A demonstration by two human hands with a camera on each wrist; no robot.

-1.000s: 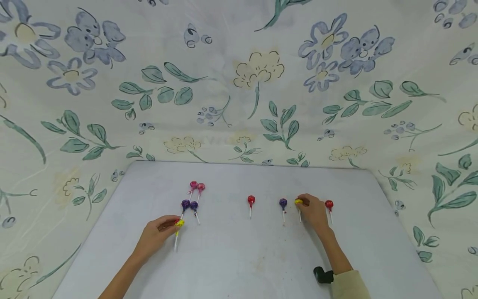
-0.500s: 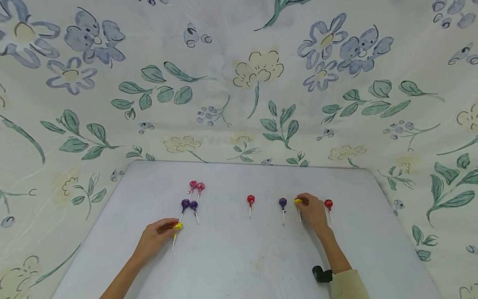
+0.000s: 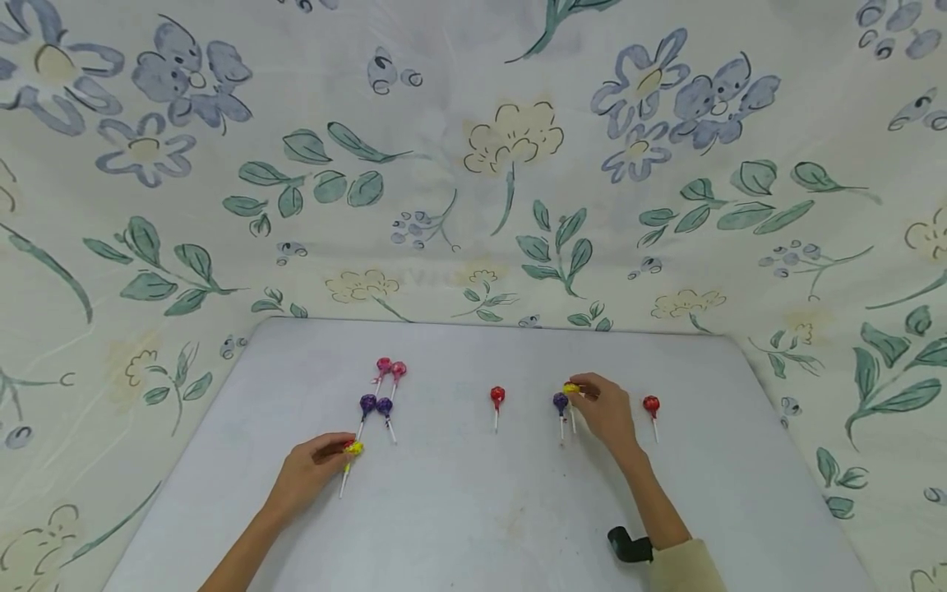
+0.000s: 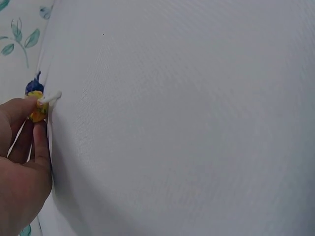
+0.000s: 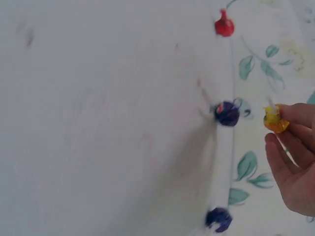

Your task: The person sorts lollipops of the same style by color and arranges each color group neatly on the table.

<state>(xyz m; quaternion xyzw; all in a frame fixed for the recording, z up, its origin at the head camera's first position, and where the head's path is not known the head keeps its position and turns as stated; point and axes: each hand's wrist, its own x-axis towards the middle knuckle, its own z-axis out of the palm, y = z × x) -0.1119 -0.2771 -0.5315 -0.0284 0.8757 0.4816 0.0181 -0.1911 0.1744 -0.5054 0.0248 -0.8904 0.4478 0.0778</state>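
Observation:
My left hand [image 3: 307,473] pinches a yellow lollipop [image 3: 354,448] by its wrapped head, its white stick pointing toward me. In the left wrist view, the thumb and fingers close on this yellow head, with a dark purple lollipop [image 4: 34,86] just beyond. Over on the right, my right hand [image 3: 608,415] holds a second yellow lollipop [image 3: 570,388] between thumb and fingertips. That one is just behind and right of a purple lollipop [image 3: 561,401]. In the right wrist view the yellow head [image 5: 275,119] appears apart from the purple lollipop [image 5: 227,113].
Two pink lollipops [image 3: 398,369] and two purple lollipops [image 3: 384,406] lie paired at the left of the white table [image 3: 459,510]. A red lollipop [image 3: 498,395] lies mid-table, another red lollipop [image 3: 651,404] right of my right hand. Floral cloth [image 3: 436,181] hangs behind.
My right hand has moved left with its yellow lollipop, from near the right red lollipop to beside the purple one. My left hand drew slightly back toward me, then stayed still.

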